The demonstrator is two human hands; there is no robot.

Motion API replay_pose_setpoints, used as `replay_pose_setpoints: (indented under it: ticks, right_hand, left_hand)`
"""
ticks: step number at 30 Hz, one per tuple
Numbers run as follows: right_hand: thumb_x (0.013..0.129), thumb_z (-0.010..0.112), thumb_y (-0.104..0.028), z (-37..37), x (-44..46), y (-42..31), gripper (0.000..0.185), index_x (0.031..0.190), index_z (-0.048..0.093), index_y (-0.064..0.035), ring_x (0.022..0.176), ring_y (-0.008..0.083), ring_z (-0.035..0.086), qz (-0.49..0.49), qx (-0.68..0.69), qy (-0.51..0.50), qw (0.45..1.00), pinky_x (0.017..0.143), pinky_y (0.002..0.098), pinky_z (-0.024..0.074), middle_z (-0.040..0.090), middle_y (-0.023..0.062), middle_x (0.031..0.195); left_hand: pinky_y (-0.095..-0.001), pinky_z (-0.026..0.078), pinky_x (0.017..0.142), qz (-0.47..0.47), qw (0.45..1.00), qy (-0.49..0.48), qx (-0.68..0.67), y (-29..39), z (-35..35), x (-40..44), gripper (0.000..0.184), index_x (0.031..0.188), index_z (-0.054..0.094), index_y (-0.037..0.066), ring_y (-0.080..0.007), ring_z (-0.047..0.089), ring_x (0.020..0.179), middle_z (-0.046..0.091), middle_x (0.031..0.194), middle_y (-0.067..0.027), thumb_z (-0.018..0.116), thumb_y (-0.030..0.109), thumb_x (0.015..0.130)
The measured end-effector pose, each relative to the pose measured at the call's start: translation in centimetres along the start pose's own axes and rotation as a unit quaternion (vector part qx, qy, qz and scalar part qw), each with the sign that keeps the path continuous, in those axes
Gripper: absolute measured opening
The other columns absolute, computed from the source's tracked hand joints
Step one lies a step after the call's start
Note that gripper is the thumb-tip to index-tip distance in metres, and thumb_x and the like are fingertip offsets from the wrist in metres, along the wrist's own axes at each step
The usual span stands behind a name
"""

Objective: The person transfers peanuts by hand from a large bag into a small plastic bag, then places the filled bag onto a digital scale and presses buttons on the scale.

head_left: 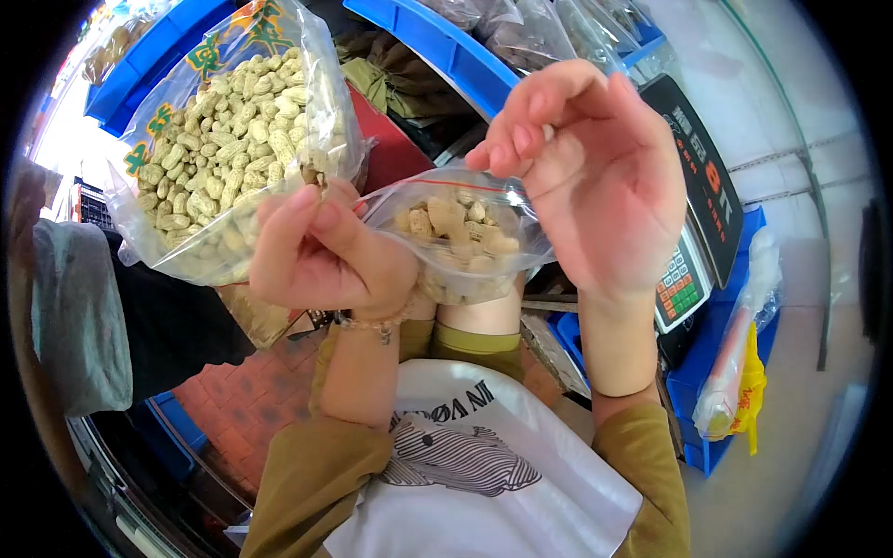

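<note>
Right hand (609, 181) partly hides the scale (704, 191) near a blue tray (689, 398).

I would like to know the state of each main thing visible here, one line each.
Left hand: pinching a small brown piece.
Right hand: palm toward the camera, fingers curled; whether they hold anything is unclear.
Small clear bag: partly filled with peanuts, mouth apparently open.
Large clear bag: well filled with peanuts in shells.
Scale: keypad showing, reading not visible.
Yellow plastic: crumpled.
Grey cloth: draped, hanging.
</note>
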State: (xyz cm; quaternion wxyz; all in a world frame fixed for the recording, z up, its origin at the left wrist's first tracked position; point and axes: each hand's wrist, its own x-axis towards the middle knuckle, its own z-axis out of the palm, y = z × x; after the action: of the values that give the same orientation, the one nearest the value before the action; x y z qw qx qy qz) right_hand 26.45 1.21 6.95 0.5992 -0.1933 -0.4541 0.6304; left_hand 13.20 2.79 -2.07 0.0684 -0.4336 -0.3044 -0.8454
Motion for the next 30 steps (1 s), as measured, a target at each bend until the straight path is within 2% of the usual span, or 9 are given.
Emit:
replay_pose_setpoints:
  ticks: [4, 10, 19, 21, 22, 23, 24, 27, 30]
  right_hand:
    - [0.095, 0.044, -0.036, 0.3, -1.7, -1.4, 0.041, 0.085, 0.057, 0.0015, 0.084, 0.0248, 0.054, -0.062, -0.305, -0.003, 0.950, 0.083, 0.0374, 0.0432, 0.057, 0.0143, 0.088]
    - [0.080, 0.069, -0.019, -0.7, -5.0, -2.4, 0.015, 0.085, 0.072, -0.0055, 0.104, 0.0301, 0.048, -0.087, -0.690, -0.052, 0.717, 0.092, 0.0378, 0.0384, 0.063, 0.0120, 0.111]
    - [0.088, 0.063, -0.028, -2.2, -7.3, -0.4, 0.039, 0.113, 0.063, 0.0006, 0.105, 0.0286, 0.056, -0.050, -0.610, 0.043, 0.790, 0.093, 0.0345, 0.0410, 0.061, 0.0164, 0.113]
    - [0.089, 0.062, -0.027, -2.0, -7.3, -0.4, 0.037, 0.114, 0.063, 0.0006, 0.105, 0.0266, 0.056, -0.055, -0.586, 0.057, 0.806, 0.092, 0.0335, 0.0411, 0.061, 0.0154, 0.113]
    - [0.090, 0.060, -0.024, -2.1, -7.3, -0.1, 0.034, 0.113, 0.063, 0.0009, 0.105, 0.0259, 0.056, -0.071, -0.569, 0.069, 0.816, 0.093, 0.0334, 0.0410, 0.061, 0.0150, 0.113]
    - [0.090, 0.060, -0.023, -2.0, -7.4, -0.1, 0.034, 0.113, 0.063, 0.0010, 0.105, 0.0259, 0.056, -0.076, -0.566, 0.068, 0.818, 0.093, 0.0336, 0.0410, 0.061, 0.0151, 0.113]
    - [0.090, 0.059, -0.022, -1.9, -7.3, -0.1, 0.033, 0.113, 0.063, 0.0011, 0.105, 0.0260, 0.056, -0.081, -0.564, 0.069, 0.819, 0.093, 0.0337, 0.0409, 0.061, 0.0152, 0.112]
    - [0.089, 0.060, -0.019, -1.9, -7.2, 0.0, 0.031, 0.111, 0.064, 0.0020, 0.104, 0.0265, 0.056, -0.090, -0.562, 0.068, 0.819, 0.094, 0.0343, 0.0408, 0.061, 0.0157, 0.111]
    - [0.088, 0.061, -0.016, -1.5, -6.8, 0.1, 0.029, 0.109, 0.064, 0.0025, 0.103, 0.0266, 0.056, -0.092, -0.562, 0.076, 0.818, 0.094, 0.0347, 0.0408, 0.061, 0.0159, 0.109]
  left_hand:
    - [-0.0257, 0.032, 0.045, -0.002, 1.000, -0.007, -0.006, -0.1, -0.3, 0.1, 0.017, 0.112, 0.041, 0.008, -0.0103, 0.037, 0.052, 0.044, 0.071, -0.0057, 0.049, 0.018, 0.100]
    - [-0.0264, 0.035, 0.050, 0.006, 1.000, -0.024, -0.007, -0.3, -0.9, 0.1, 0.015, 0.108, 0.045, 0.003, -0.0137, 0.042, 0.057, 0.050, 0.076, -0.0079, 0.053, 0.008, 0.096]
    - [-0.0234, 0.040, 0.061, 0.043, 0.982, -0.146, 0.109, 0.3, -3.1, 3.1, 0.014, 0.104, 0.049, 0.002, -0.0127, 0.047, 0.066, 0.052, 0.082, -0.0078, 0.053, 0.012, 0.096]
    - [-0.0259, 0.042, 0.066, -0.003, 0.988, -0.065, 0.138, 0.5, -3.6, 4.8, 0.012, 0.098, 0.052, 0.000, -0.0119, 0.051, 0.071, 0.054, 0.078, -0.0076, 0.055, 0.012, 0.095]
    - [-0.0251, 0.044, 0.068, 0.031, 0.954, -0.261, 0.147, 1.6, -5.1, 10.3, 0.012, 0.099, 0.053, -0.001, -0.0126, 0.054, 0.075, 0.056, 0.081, -0.0078, 0.055, 0.008, 0.091]
    - [-0.0244, 0.046, 0.070, 0.060, 0.818, -0.556, 0.134, 3.9, -6.5, 16.6, 0.014, 0.100, 0.055, -0.002, -0.0133, 0.056, 0.078, 0.057, 0.085, -0.0079, 0.055, 0.004, 0.087]
    - [-0.0237, 0.048, 0.072, 0.059, 0.744, -0.647, 0.156, 5.4, -6.8, 19.3, 0.018, 0.101, 0.056, -0.003, -0.0140, 0.058, 0.082, 0.059, 0.088, -0.0081, 0.056, 0.001, 0.083]
    - [-0.0222, 0.052, 0.076, 0.021, 0.592, -0.786, 0.176, 8.5, -6.2, 22.2, 0.027, 0.103, 0.059, -0.005, -0.0152, 0.062, 0.089, 0.061, 0.095, -0.0082, 0.056, -0.006, 0.076]
    - [-0.0220, 0.051, 0.076, -0.052, 0.567, -0.807, 0.158, 8.2, -5.6, 20.6, 0.025, 0.102, 0.058, -0.004, -0.0148, 0.061, 0.088, 0.060, 0.094, -0.0078, 0.056, -0.005, 0.077]
